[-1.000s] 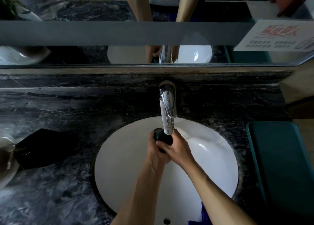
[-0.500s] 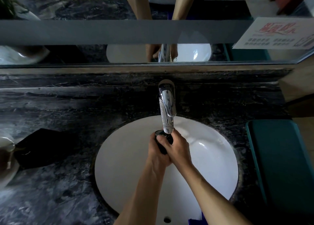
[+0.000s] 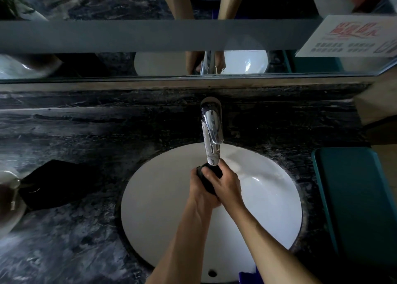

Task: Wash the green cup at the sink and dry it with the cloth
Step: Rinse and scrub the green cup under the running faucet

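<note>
The cup point(image 3: 208, 173) looks dark in this dim light and is mostly hidden between my hands, right under the chrome tap's spout point(image 3: 212, 137). My left hand point(image 3: 199, 192) grips it from the left and below. My right hand point(image 3: 225, 184) wraps over it from the right, fingers curled across its top. Both hands hover over the white oval sink point(image 3: 161, 208). A dark cloth point(image 3: 55, 184) lies on the counter to the left of the basin.
Dark marble counter point(image 3: 75, 240) surrounds the sink. A teal tray-like object point(image 3: 354, 197) sits at the right edge. A pale rounded object point(image 3: 8, 200) is at the far left. A mirror point(image 3: 150, 36) runs along the back wall with a paper sign point(image 3: 352, 36).
My hands have shifted slightly on the cup under the spout; my right fingers now lie further over its top. Cloth and tap have not moved.
</note>
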A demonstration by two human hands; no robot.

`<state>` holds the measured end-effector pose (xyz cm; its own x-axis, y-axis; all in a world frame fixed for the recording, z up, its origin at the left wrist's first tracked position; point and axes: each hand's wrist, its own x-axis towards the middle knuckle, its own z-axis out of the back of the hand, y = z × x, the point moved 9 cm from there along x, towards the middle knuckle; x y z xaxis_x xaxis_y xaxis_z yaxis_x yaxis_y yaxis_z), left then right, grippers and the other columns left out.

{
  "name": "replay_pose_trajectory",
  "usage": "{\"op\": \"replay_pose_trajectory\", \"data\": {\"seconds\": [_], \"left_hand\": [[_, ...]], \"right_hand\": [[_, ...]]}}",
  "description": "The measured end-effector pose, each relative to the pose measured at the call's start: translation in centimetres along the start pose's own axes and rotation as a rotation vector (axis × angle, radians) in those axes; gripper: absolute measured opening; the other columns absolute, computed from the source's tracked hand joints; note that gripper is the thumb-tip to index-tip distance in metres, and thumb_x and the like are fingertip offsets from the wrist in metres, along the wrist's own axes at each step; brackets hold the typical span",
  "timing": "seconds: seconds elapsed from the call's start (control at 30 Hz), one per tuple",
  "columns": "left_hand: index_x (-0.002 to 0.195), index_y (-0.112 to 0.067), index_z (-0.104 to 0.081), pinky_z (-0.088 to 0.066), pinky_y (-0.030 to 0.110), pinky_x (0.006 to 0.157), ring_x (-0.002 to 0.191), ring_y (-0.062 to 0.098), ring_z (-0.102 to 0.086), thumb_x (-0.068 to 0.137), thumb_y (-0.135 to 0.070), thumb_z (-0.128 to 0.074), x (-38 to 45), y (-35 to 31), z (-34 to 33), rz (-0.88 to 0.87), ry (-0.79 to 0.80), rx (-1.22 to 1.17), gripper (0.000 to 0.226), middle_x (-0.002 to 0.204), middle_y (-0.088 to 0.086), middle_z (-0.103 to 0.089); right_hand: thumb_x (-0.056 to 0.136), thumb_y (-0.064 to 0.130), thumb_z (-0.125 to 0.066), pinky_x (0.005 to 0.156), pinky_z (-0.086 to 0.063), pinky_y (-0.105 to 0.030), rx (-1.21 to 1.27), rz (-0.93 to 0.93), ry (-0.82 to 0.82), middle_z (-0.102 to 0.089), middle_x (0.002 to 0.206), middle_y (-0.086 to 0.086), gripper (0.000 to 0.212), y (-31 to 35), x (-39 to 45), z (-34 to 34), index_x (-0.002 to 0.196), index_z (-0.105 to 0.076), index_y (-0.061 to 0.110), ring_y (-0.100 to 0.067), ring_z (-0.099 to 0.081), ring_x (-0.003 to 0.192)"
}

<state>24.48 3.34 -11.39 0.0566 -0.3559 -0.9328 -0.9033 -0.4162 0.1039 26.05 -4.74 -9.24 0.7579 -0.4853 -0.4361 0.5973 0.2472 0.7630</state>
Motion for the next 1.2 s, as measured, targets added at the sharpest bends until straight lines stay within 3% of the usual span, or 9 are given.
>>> {"op": "replay_pose_trajectory", "data": {"seconds": [0.1,0.27,0.4,0.53,0.67,0.8,0.93,1.03,1.2], "left_hand": [[0.086,-0.013,-0.073,-0.051,0.036,0.072,0.084,0.03,-0.069,0.096,-0.056,-0.041,0.1,0.4,0.4,0.016,-0.025,-0.022,0.055,0.068,0.011,-0.077],[0.087,-0.012,-0.07,-0.052,0.037,0.065,0.08,0.028,-0.068,0.091,-0.061,-0.05,0.7,-0.3,1.4,0.028,-0.106,-0.019,0.053,0.059,0.01,-0.074],[0.09,-0.013,-0.071,-0.053,0.034,0.072,0.085,0.028,-0.069,0.096,-0.057,-0.043,1.5,-0.1,0.7,-0.072,-0.037,0.052,0.053,0.077,0.008,-0.074],[0.124,-0.008,-0.069,-0.055,0.042,0.098,0.119,0.033,-0.068,0.103,-0.061,-0.048,1.9,-1.1,0.4,-0.256,0.009,0.0,0.061,0.114,0.015,-0.074],[0.122,0.001,-0.068,-0.054,0.026,0.056,0.078,0.021,-0.069,0.106,-0.043,-0.057,1.5,-3.7,0.9,-0.561,-0.095,0.267,0.048,0.097,0.013,-0.069],[0.121,0.01,-0.068,-0.053,0.028,0.051,0.079,0.027,-0.068,0.101,-0.035,-0.066,1.1,-4.3,0.9,-0.601,-0.101,0.413,0.049,0.093,0.017,-0.067],[0.123,0.006,-0.065,-0.045,0.031,0.052,0.076,0.036,-0.061,0.101,-0.048,-0.061,0.8,-4.4,0.7,-0.519,0.022,0.358,0.059,0.105,0.027,-0.058],[0.117,0.006,-0.072,-0.06,0.046,0.069,0.09,0.038,-0.07,0.1,-0.041,-0.066,0.7,-5.0,1.1,-0.57,-0.047,0.283,0.05,0.1,0.026,-0.069],[0.074,-0.008,-0.066,-0.038,0.023,0.04,0.043,0.019,-0.048,0.079,-0.045,-0.077,0.5,-4.8,0.2,-0.663,-0.066,0.437,0.038,0.067,0.016,-0.053]], "right_hand": [[0.107,0.029,-0.052,0.08,-0.05,-0.044,0.069,-0.001,-0.034,-0.07,0.086,-0.002,0.021,-0.6,0.3,0.3,0.088,-0.06,0.023,-0.026,-0.066,0.087],[0.093,0.019,-0.072,0.09,-0.058,-0.034,0.263,-0.027,0.328,-0.074,0.104,0.002,0.025,-1.2,-0.3,-1.8,0.113,-0.064,0.032,-0.011,-0.071,0.099],[0.097,0.035,-0.066,0.081,-0.054,-0.036,0.186,-0.017,0.068,-0.073,0.094,0.006,0.004,-1.5,0.2,-0.6,0.1,-0.066,0.032,-0.019,-0.068,0.093],[0.109,0.031,-0.045,0.069,-0.048,-0.03,0.326,-0.137,0.018,-0.067,0.079,0.013,0.032,-1.6,1.1,-0.6,0.082,-0.062,0.036,-0.02,-0.063,0.085],[0.097,0.049,-0.06,0.083,-0.064,-0.051,0.336,-0.198,0.168,-0.071,0.112,-0.003,0.032,-2.3,0.9,-1.6,0.117,-0.059,0.024,-0.026,-0.072,0.105],[0.099,0.043,-0.053,0.062,-0.064,-0.044,0.407,-0.201,0.104,-0.073,0.099,-0.007,0.025,-2.3,0.8,-1.1,0.109,-0.061,0.022,-0.025,-0.074,0.085],[0.092,0.042,-0.037,0.041,-0.039,-0.026,0.538,-0.447,0.192,-0.063,0.069,-0.017,0.041,-3.8,0.3,-1.9,0.091,-0.06,0.008,-0.027,-0.056,0.046],[0.097,0.048,-0.042,0.047,-0.054,-0.033,0.515,-0.399,0.187,-0.07,0.089,-0.016,0.043,-3.2,0.3,-2.4,0.104,-0.06,0.01,-0.03,-0.07,0.067],[0.091,0.059,-0.057,0.049,-0.05,-0.033,0.417,-0.232,-0.075,-0.066,0.08,-0.002,0.038,-2.7,0.2,-1.0,0.095,-0.051,0.021,-0.026,-0.068,0.066]]}}
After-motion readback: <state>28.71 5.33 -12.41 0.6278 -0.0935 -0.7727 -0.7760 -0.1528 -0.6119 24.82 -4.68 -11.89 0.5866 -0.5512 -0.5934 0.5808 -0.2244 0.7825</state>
